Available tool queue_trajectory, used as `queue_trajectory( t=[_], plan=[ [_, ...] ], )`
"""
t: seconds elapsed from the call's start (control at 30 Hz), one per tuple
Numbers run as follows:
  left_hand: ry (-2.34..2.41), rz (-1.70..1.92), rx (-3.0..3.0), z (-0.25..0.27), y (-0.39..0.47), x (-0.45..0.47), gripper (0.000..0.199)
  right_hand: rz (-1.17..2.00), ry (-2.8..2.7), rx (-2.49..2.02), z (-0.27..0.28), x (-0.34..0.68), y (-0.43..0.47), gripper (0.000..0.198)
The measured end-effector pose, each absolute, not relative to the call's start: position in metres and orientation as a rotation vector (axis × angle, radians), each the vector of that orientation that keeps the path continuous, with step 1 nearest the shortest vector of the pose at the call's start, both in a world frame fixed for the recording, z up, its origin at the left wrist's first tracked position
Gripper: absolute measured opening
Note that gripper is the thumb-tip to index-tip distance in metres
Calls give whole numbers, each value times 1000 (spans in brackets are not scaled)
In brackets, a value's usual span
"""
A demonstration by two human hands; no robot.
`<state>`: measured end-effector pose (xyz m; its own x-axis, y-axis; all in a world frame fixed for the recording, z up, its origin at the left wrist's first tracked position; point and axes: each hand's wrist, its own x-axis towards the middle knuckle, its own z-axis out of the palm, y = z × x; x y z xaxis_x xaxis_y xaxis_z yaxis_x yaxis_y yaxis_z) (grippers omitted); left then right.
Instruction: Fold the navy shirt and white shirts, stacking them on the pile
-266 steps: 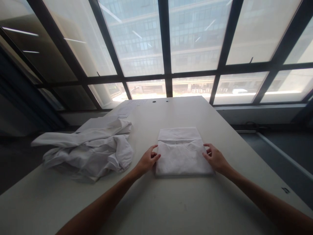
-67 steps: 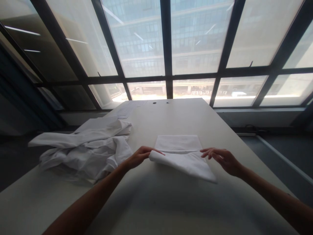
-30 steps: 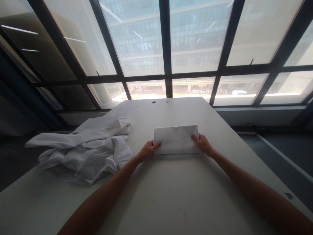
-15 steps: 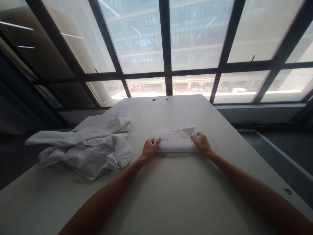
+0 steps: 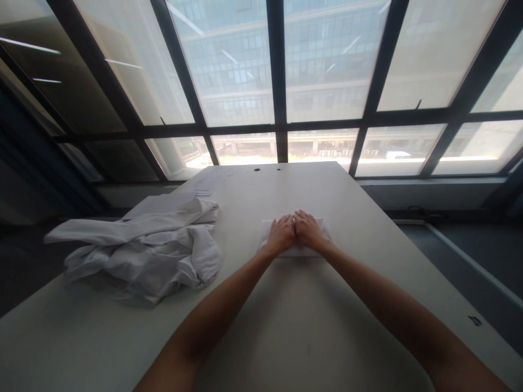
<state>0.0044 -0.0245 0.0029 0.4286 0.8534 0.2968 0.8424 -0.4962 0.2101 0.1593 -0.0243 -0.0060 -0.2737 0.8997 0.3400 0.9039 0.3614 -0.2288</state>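
Note:
A folded white cloth (image 5: 302,252) lies flat on the white table (image 5: 261,326), mostly covered by my hands. My left hand (image 5: 281,234) rests palm down on its middle with the fingers stretched forward. Right beside it, my right hand (image 5: 309,231) lies flat too, and the two hands touch along their inner edges. Only the cloth's left and right corners and a strip of its near edge show around them. Neither hand grips anything.
To the left is a crumpled heap of white fabric (image 5: 163,250). Papers (image 5: 208,182) lie near the far left table edge. A small dark item (image 5: 474,320) sits near the right edge. Large windows (image 5: 239,65) stand beyond the table.
My hands have let go of the cloth's left and right ends and moved inward. They now lie flat together on its middle.

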Motion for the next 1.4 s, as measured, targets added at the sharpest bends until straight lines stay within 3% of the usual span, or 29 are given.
queue_trajectory(
  t=[0.13, 0.27, 0.4, 0.5, 0.57, 0.67, 0.73, 0.87, 1.0, 1.23, 1.4],
  plan=[
    [1589, 357, 2732, -18, -29, 11, 50, 22, -2298, -1728, -18, 169, -16, 43],
    [1571, 397, 2852, -24, -43, -14, 58, -32, -2217, -1876, -17, 200, -22, 40],
    [1409, 400, 3013, -25, -53, -41, 55, -62, -2166, -2017, -8, 217, -41, 37],
    [1546, 407, 2965, -25, -40, -57, 50, -47, -2123, -2089, -4, 215, -71, 37],
    [1767, 499, 2759, -24, -20, -63, 48, 128, -2139, -2026, -5, 210, -94, 40],
    [1903, 609, 2473, -20, 6, -63, 45, 714, -2185, -1734, -9, 205, -117, 48],
    [1896, 626, 2417, -20, 9, -57, 44, 927, -2093, -1603, -15, 207, -118, 46],
    [1813, 550, 2407, -28, -33, -39, 55, 480, -1803, -1637, -29, 223, -87, 30],
    [1679, 476, 2565, -32, -77, -29, 64, 96, -1912, -1448, -40, 231, -55, 50],
    [1023, 474, 2708, -2, -19, -54, 43, 18, -2315, -1305, -38, 228, -35, 42],
    [1176, 670, 2662, 6, -21, -57, 38, 38, -2346, -1339, -35, 247, -38, 53]
  ],
)
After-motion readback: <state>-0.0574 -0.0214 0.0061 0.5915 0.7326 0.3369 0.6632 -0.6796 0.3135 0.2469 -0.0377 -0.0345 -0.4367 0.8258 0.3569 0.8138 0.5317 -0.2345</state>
